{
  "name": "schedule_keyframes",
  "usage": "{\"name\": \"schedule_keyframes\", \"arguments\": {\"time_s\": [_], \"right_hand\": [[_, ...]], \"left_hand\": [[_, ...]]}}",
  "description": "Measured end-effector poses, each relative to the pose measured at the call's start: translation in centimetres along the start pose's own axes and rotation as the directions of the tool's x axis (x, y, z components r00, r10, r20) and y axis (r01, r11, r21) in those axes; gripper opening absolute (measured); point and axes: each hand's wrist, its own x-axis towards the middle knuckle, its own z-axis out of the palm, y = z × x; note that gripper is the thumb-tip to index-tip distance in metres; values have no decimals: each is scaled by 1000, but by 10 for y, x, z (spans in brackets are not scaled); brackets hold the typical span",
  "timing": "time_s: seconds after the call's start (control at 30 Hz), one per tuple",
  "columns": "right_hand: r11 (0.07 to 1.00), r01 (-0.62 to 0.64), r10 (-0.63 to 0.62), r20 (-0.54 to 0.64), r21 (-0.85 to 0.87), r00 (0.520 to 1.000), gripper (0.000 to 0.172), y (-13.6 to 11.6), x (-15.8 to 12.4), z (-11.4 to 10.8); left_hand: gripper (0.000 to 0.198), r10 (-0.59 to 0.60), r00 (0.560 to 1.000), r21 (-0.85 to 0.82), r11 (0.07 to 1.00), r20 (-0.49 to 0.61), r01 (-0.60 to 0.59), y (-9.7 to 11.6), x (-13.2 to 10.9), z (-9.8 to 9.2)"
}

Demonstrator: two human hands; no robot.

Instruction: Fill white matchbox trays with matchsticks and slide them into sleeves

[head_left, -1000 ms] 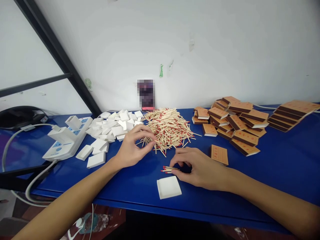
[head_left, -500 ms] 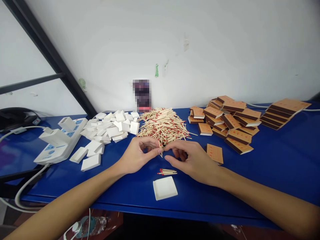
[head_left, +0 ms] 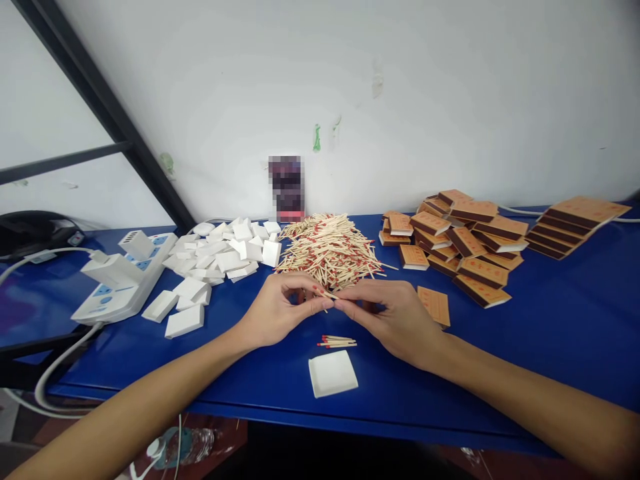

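Between my two hands a few matches (head_left: pixel 327 295) are pinched, their red heads toward the left. My left hand (head_left: pixel 280 307) is closed on them with thumb and forefinger. From the other side, my right hand (head_left: pixel 395 317) grips their plain ends between thumb and fingertips. Just beyond the fingers rises a big heap of loose red-tipped matches (head_left: pixel 330 247). Closer to me lies a small bunch of matches (head_left: pixel 337 341), heads to the left. Below that bunch sits a white matchbox tray (head_left: pixel 333 375); its inside looks bare.
White matchbox trays (head_left: pixel 225 250) are piled at the left, beside a power strip (head_left: pixel 125 280) with plugs and cables. At the right are heaped orange-brown matchbox sleeves (head_left: pixel 465 243), a neat stack of them (head_left: pixel 575 223), and a single one (head_left: pixel 434 307) near my right hand.
My right thumb has closed against its fingers, so that hand now pinches the matches too. The matches have turned from nearly upright to lying more level. The view has shifted slightly.
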Motion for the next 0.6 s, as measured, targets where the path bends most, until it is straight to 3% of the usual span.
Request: {"name": "schedule_keyframes", "arguments": {"time_s": [0.2,0.3,0.4,0.5,0.6], "right_hand": [[968,-158,129,154,196,980,21,-5,1,-1],[947,-211,163,203,242,966,23,-9,2,-3],[985,-143,119,211,101,970,17,-8,2,-5],[986,14,27,245,-164,969,13,-2,0,-9],[941,93,16,319,-324,948,14,4,-3,-12]], "left_hand": [[21,149,988,51,988,-35,-147,4,1,1],[27,147,989,54,988,-16,-146,5,1,-1],[26,136,991,180,974,10,-135,5,1,-9],[15,227,974,437,877,-10,-200,-1,1,-24],[13,292,944,610,724,154,-323,-10,1,-40]]}}
